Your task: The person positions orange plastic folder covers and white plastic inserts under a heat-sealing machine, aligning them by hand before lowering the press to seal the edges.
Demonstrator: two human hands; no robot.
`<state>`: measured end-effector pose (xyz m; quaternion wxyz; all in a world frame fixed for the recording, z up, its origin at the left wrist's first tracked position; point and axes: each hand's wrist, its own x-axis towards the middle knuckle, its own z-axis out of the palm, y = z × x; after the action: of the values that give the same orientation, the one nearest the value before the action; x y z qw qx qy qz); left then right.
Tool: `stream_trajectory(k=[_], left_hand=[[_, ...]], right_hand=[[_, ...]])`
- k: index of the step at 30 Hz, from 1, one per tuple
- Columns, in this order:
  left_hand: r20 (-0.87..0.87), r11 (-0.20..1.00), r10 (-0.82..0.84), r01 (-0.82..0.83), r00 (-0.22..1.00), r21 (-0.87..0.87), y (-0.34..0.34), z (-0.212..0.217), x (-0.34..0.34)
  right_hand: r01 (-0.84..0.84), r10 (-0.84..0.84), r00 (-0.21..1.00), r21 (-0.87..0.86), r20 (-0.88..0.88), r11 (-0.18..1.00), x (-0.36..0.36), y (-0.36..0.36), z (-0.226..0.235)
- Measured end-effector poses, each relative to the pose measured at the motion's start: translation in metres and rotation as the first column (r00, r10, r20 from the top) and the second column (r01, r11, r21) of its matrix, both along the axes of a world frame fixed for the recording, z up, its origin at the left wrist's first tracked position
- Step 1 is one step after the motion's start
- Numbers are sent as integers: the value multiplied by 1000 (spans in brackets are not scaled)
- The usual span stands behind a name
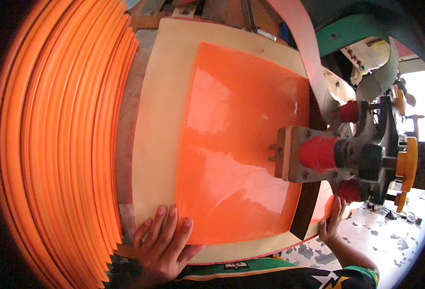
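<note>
A glossy orange plastic sheet [241, 130] lies on a cream board [162, 120]. My left hand [162, 245] rests at the sheet's near left corner. Its fingers are stretched out and slightly spread, with tips on the board and the sheet's edge. Across the sheet's right side runs a dark strip [305, 212], and another orange part [322, 204] shows beyond it. My right hand [334, 224] touches that part's right edge, fingers extended and thumb apart. A machine head with a red cylinder [318, 154] stands over the sheet's right side and hides some of it.
A tall stack of orange sheets [68, 135] fills the left side, close to the board. Yellow knobs [407, 156] stick out from the machine on the right. A pale curved metal arm [304, 43] passes overhead. Below right lies a worn, patchy floor [366, 241].
</note>
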<state>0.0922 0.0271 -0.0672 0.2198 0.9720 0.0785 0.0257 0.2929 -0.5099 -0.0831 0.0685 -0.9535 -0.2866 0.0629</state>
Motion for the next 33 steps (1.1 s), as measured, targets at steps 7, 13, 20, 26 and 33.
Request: stream_trajectory(k=[7, 13, 20, 26, 33], left_hand=[[25, 1000, 6, -6, 1000, -3, 3, 3, 9], [25, 1000, 2, -2, 1000, 8, 3, 5, 9], [53, 1000, 6, -7, 999, 12, 3, 4, 8], [45, 1000, 7, -7, 999, -1, 4, 4, 11], [48, 1000, 3, -3, 999, 6, 4, 4, 9]], right_hand=[[-18, 18, 1000, 37, -18, 999, 4, 18, 10], [-6, 8, 999, 59, -41, 998, 4, 22, 12], [-7, 8, 1000, 36, -22, 999, 3, 27, 14], [16, -16, 1000, 63, -1, 998, 5, 33, 13], [10, -9, 1000, 74, -13, 997, 6, 36, 17]])
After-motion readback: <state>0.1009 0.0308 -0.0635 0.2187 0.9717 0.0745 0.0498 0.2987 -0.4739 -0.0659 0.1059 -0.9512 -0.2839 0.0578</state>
